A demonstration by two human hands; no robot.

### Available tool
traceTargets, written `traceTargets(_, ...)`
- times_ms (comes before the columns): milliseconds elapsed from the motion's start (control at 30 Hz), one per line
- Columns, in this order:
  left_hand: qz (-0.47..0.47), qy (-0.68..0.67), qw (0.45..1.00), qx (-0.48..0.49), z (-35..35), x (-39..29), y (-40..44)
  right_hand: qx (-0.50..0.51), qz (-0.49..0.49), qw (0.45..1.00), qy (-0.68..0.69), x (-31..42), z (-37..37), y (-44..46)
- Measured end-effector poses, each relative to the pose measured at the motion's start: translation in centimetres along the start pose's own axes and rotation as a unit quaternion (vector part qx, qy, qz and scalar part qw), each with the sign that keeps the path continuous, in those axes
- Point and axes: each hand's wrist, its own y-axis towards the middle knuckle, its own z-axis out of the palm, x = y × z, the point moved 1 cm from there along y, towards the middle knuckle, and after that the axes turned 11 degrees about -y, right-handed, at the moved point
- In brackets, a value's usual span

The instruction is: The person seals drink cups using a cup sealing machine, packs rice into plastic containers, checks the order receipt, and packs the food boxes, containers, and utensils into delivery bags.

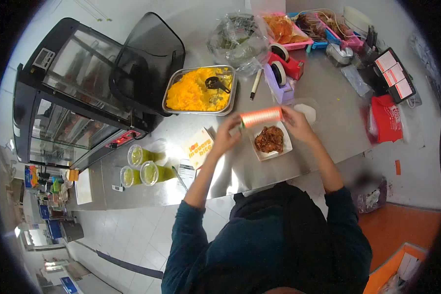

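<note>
A white takeaway box [266, 156] stands open on the steel counter with a dark brown piece of fried chicken [269, 139] inside. Its orange lid [261, 117] is raised along the far side. At the lid's left end my left hand [225, 135] has its fingers closed on the edge. My right hand [299, 125] grips the opposite end; some of its fingertips are hidden behind the lid. Just beyond the right hand is a clear round container [307, 113] with something white in it.
Left stand a printed box [199, 148], a receipt [186, 172] and lidded green drinks [156, 173]. Behind are a tray [201, 112] of yellow food, a marker [255, 85] and a purple tape dispenser [279, 89]. A glass-fronted cabinet [73, 105] and tablet [396, 75] flank the counter.
</note>
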Motion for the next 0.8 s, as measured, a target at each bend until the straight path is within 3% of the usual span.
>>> traceTargets(67, 0.1, 0.159, 0.981, 0.041, 2.2, -0.9, -3.0, 0.023, 0.014, 0.993, -0.119, 0.3, 0.2, -3.6)
traceTargets(100, 0.075, 0.14, 0.987, 0.028, 3.6, 0.0, -4.3, 0.002, -0.007, 0.991, -0.13, -0.2, 0.7, -5.2)
traceTargets(167, 0.118, 0.179, 0.976, -0.026, 5.9, 1.3, -5.9, -0.04, -0.051, 0.986, -0.152, -0.8, 2.0, -7.4)
traceTargets(267, 0.084, 0.148, 0.982, -0.085, 7.1, 2.3, -6.4, -0.084, 0.028, 0.996, -0.013, 1.9, 2.9, -8.4)
traceTargets(400, 0.086, 0.129, 0.987, -0.031, 5.8, 1.3, -6.1, -0.189, 0.055, 0.979, -0.046, 2.0, 4.7, -7.9)
traceTargets(533, 0.15, 0.22, 0.964, 0.02, 4.6, 2.7, -6.5, -0.213, 0.029, 0.974, -0.064, -1.1, 6.2, -7.0)
traceTargets(633, 0.075, 0.402, 0.909, 0.083, 6.3, 0.2, -5.9, -0.237, 0.019, 0.97, -0.055, -1.6, 6.6, -6.8)
traceTargets(667, 0.041, 0.406, 0.904, 0.127, 7.1, -2.3, -5.5, -0.244, 0.018, 0.968, -0.057, -2.0, 6.6, -6.8)
traceTargets(767, 0.034, 0.419, 0.897, 0.136, 10.9, -3.6, -4.6, -0.213, 0.029, 0.975, -0.048, -1.8, 6.1, -7.4)
traceTargets(800, 0.046, 0.476, 0.874, 0.082, 12.1, -2.9, -4.2, -0.225, 0.044, 0.972, -0.046, -1.6, 5.9, -7.9)
